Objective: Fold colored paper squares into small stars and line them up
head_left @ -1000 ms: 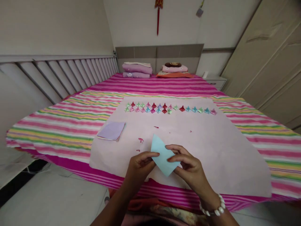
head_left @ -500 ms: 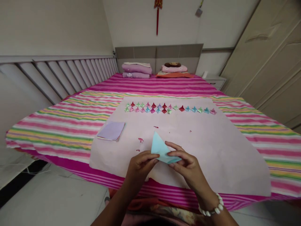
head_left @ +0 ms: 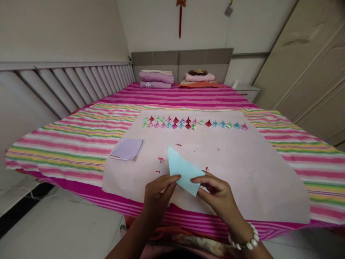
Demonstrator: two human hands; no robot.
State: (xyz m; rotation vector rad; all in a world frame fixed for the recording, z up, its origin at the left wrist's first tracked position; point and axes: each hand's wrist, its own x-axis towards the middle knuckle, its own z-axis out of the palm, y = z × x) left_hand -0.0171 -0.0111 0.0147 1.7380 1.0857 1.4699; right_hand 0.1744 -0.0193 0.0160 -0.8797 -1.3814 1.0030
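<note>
A light blue sheet of paper [head_left: 184, 168] is held tilted above the pale mat, between both hands. My left hand [head_left: 159, 191] pinches its lower left part, thumb and forefinger together. On the right, my right hand [head_left: 214, 189] grips the lower right edge, with the thumb below and fingers on and behind it; a white bead bracelet circles that wrist. Left of the hands lies a stack of square paper [head_left: 127, 149] with a lilac sheet on top. Beyond, two rows of small folded paper pieces [head_left: 175, 125] in several colours run across the mat.
The pale mat [head_left: 258, 180] covers part of a bed with a striped cover [head_left: 64, 144]. Small red scraps [head_left: 161, 160] lie around the paper. Folded bedding [head_left: 156, 78] sits by the headboard [head_left: 188, 57]. A slatted rail [head_left: 81, 84] runs along the left.
The blue paper has turned and opened out to a broader face, its top corner shifting left. Both hands keep hold of it, and the right fingers have drawn in lower.
</note>
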